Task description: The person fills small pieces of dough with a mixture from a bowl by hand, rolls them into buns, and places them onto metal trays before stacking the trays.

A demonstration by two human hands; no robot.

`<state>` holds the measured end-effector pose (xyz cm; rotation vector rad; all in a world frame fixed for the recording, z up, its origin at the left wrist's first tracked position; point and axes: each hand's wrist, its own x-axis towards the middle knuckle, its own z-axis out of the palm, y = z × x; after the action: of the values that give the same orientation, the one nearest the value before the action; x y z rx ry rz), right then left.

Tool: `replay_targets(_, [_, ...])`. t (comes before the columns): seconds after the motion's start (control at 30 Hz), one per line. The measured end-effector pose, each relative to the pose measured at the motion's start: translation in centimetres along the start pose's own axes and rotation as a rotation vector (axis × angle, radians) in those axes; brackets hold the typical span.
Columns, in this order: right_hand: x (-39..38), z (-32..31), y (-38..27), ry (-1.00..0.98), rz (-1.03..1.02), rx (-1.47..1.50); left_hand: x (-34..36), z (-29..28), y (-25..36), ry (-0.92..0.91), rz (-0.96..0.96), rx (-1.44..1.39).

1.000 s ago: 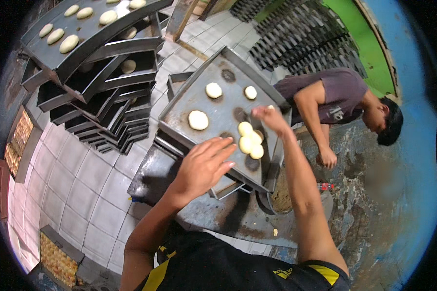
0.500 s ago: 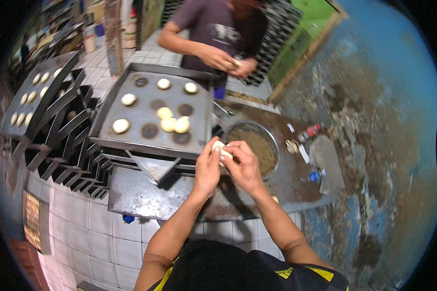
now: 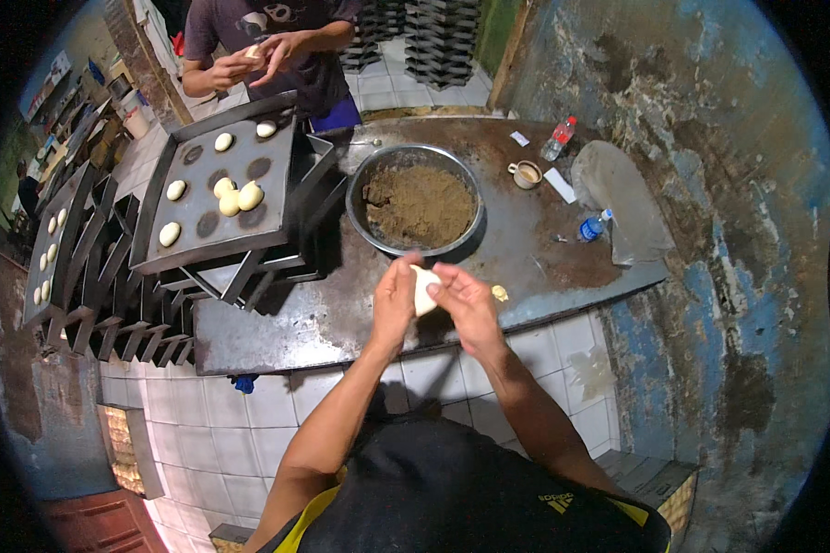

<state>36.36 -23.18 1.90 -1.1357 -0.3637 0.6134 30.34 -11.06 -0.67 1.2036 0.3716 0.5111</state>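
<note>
A piece of pale dough (image 3: 425, 291) is held between my left hand (image 3: 395, 300) and my right hand (image 3: 465, 309), both with fingers closed around it, over the table's near side. Just beyond them sits a steel bowl (image 3: 358, 226) with brown crumbly filling (image 3: 420, 205) in it. To the left, a metal tray (image 3: 236, 235) resting on other trays carries several round dough pieces (image 3: 250, 195), some bunched in its middle. A small pale scrap (image 3: 500, 293) lies on the table right of my hands.
A co-worker (image 3: 263, 23) works dough across the metal table (image 3: 267, 341). Red-labelled bottle (image 3: 559, 138), blue-labelled bottle (image 3: 594, 227), cup (image 3: 525, 174) and grey sheet (image 3: 618, 207) lie at the right. Stacked trays (image 3: 74, 258) stand far left, more (image 3: 438, 41) behind; a stained wall is right.
My hands have left the tray and come together on a dough piece. The co-worker has straightened up and handles dough. My view has turned, bringing the bowl to the middle.
</note>
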Motion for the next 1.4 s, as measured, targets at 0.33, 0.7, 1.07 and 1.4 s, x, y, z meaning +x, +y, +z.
replay_targets(0.33, [12.2,-2.2,5.6,-0.257,-0.219,-0.854,5.4,-7.5,-9.4,-0.08,-0.43,0.173])
replay_targets(0.7, [34.8,-16.2,12.6,0.02,-0.244,-1.656,16.2,-11.7,-8.4,0.094,-0.161,0.091])
replay_targets(1.07, [32.5,-12.2,12.8,0.039,0.032,-1.771,17.2,-11.6,-8.6,0.16,-0.126,0.303])
replay_targets(1.4, [22.0,-2.5,4.9,-0.272,0.118,-0.346,16.0,-7.9,-2.4,0.151,0.122,0.693])
